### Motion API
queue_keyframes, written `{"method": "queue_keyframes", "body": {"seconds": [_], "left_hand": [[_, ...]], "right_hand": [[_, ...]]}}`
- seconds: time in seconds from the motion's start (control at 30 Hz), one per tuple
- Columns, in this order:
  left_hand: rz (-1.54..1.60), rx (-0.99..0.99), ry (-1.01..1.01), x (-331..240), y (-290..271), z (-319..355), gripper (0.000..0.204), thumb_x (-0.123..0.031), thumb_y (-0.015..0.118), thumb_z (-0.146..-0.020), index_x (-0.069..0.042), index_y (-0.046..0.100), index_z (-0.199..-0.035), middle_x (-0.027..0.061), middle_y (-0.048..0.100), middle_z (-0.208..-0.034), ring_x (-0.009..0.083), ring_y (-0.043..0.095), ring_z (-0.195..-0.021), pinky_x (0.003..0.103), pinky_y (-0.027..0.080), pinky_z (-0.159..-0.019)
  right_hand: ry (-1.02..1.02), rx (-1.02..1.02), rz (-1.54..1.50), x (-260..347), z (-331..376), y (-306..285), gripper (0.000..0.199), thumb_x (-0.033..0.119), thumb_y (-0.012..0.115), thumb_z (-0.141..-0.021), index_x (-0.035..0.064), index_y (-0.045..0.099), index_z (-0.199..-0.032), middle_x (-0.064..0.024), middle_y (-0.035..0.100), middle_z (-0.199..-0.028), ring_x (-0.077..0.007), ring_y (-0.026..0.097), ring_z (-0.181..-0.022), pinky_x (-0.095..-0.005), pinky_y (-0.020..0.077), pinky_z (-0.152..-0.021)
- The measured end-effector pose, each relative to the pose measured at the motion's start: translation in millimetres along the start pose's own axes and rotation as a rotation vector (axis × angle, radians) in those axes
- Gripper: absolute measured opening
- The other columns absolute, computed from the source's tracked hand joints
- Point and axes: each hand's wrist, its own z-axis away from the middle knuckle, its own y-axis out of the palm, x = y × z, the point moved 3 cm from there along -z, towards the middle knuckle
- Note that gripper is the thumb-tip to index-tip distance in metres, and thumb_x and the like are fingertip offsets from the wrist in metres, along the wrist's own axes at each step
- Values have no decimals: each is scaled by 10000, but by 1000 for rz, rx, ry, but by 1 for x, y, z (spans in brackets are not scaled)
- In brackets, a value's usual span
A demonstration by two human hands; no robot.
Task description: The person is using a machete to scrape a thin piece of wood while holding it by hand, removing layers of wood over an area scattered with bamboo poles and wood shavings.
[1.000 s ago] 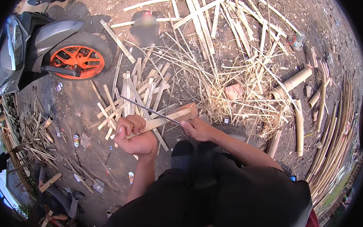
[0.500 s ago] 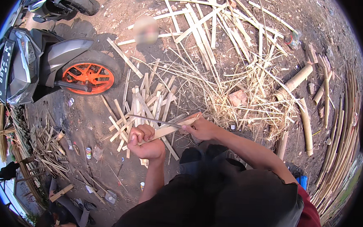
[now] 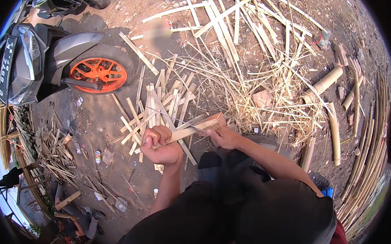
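Note:
My left hand (image 3: 161, 146) is closed in a fist around one end of a flat bamboo strip (image 3: 185, 132). The strip slants up to the right, towards my right hand (image 3: 223, 136). That hand grips a thin-bladed knife (image 3: 178, 119), whose blade reaches out to the left, across and beyond the strip. Its handle is hidden by my fingers. An orange-brown piece (image 3: 219, 117) shows at the far side of my right hand; I cannot tell what it is. Just past my hands lies a pile of cut bamboo strips (image 3: 159, 100).
A motorcycle with an orange wheel (image 3: 98, 75) stands at left. Bamboo shavings (image 3: 272, 99) and long strips (image 3: 218, 28) cover the far ground. Thick bamboo pieces (image 3: 323, 84) and long poles (image 3: 366, 153) lie at right. Another person (image 3: 77, 224) sits at lower left.
The knife blade has tilted more steeply, its far end pointing up to the left. Both hands still grip the strip and knife. The whole view has shifted slightly.

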Motion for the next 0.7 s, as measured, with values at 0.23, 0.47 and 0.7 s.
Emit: {"method": "queue_keyframes", "body": {"seconds": [0.23,0.47,0.7], "left_hand": [[72,-113,-35,-1,-14,1,331,-298,406,-890,-154,258,-631,-12,245,-529,108,226,-478,270,213,-473],[19,-209,-33,-7,-20,-4,345,-305,391,-906,-151,258,-628,-16,227,-535,113,217,-484,271,212,-470],[49,-183,-63,2,-18,-3,340,-298,391,-905,-145,260,-631,-13,224,-539,113,211,-490,278,206,-469]], "right_hand": [[26,-110,45,-22,-3,-12,800,631,320,-1007,-81,672,-1103,-319,670,-976,-426,657,-978,-490,491,-908],[400,81,153,-72,1,-19,879,669,309,-990,-127,679,-939,-339,659,-936,-423,666,-932,-483,517,-834],[201,9,71,-32,25,-22,902,683,310,-980,-126,676,-817,-269,640,-659,-378,677,-642,-462,549,-684]]}}
